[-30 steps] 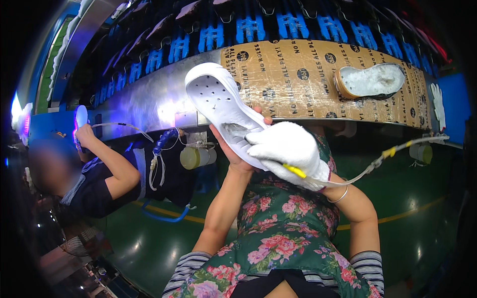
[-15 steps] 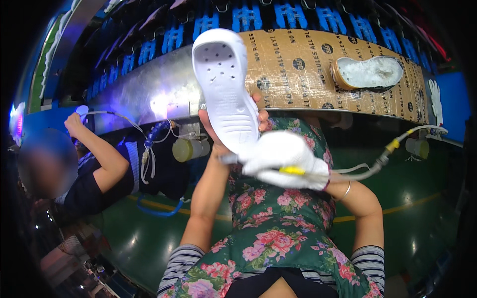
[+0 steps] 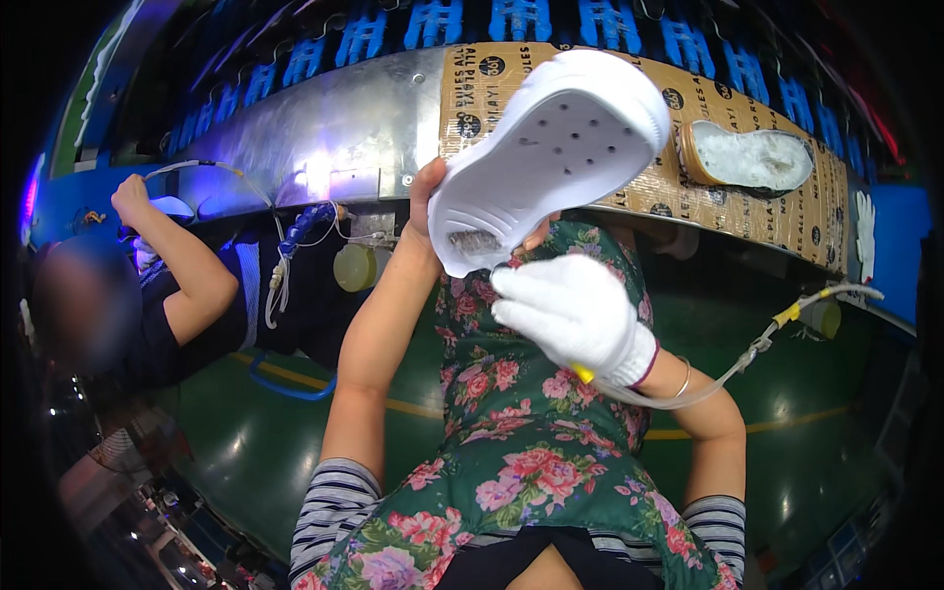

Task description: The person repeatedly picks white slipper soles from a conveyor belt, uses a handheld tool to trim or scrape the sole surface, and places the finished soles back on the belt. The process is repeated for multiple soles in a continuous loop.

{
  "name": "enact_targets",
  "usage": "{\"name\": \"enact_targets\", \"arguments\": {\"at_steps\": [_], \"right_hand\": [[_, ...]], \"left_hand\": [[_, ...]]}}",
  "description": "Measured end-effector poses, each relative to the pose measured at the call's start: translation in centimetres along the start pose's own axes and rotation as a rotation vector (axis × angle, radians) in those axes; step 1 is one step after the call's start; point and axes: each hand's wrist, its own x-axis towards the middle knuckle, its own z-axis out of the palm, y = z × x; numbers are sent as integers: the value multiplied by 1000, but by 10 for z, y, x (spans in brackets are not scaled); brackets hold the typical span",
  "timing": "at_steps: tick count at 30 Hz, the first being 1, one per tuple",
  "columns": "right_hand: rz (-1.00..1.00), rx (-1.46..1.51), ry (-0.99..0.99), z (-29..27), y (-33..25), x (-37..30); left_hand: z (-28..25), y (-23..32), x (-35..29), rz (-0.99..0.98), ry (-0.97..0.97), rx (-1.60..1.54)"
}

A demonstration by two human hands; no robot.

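the shoe [image 3: 565, 162], likely light and springy, is held above the surface [image 3: 285, 123]; left hand [image 3: 423, 210] fingers clasp its near end, a sound grip; right hand [image 3: 575, 303] fingers bunch just beside, contents unclear.

Shoe [image 3: 565, 143] smooth, matt; glove [image 3: 572, 310] knitted cloth; bench [image 3: 324, 123] shiny metal.

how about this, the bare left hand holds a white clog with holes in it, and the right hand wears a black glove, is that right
Not quite: the glove is white, not black, as the head view shows. The right hand does wear it, and the bare left hand holds the white clog with holes in it.
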Motion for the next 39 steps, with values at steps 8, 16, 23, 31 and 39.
{"name": "enact_targets", "arguments": {"at_steps": [8,16,23,31,39], "right_hand": [[82,229,-24,-1,-5,-10],[172,334,17,6,-6,-8],[249,346,16,5,-7,-2],[433,432,55,-4,-6,6],[124,-344,273,-62,65,38]], "left_hand": [[-13,22,-3,-175,-7,289],[-23,5,15,-40,-304,101],[-14,5,13,-50,-79,14],[-27,-1,8,-20,-47,-120],[3,-39,-8,-5,16,-158]]}}
